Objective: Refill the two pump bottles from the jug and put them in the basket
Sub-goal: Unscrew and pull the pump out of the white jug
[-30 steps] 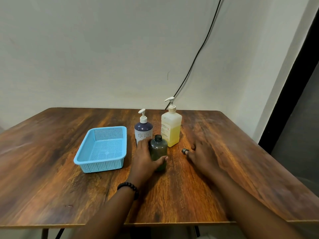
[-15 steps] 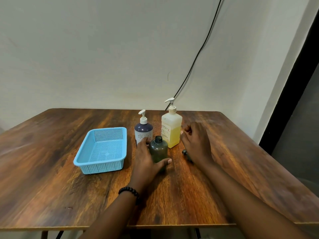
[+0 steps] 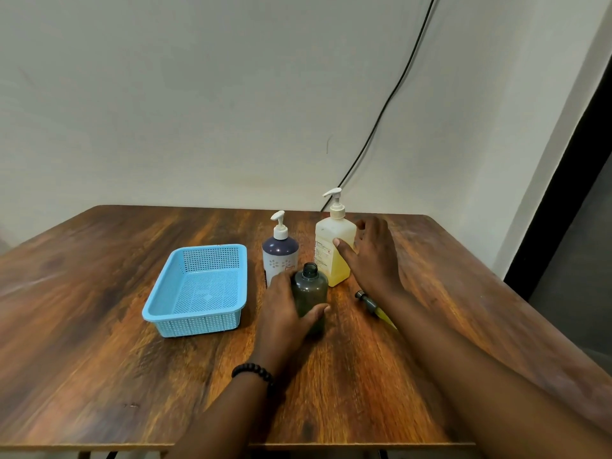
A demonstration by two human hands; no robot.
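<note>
Two hands were in view: the right hand had moved up from the table onto the yellow jug, thumb against it, fingers loose; the left hand still gripped the uncapped dark bottle. One purple pump bottle, one blue basket and one removed pump stood counted.

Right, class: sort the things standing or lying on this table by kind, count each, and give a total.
Bottles with pumps on: 2, yellow and purple-white
Open dark bottle: 1
Loose pump piece: 1
Blue basket: 1
Total: 5
</note>
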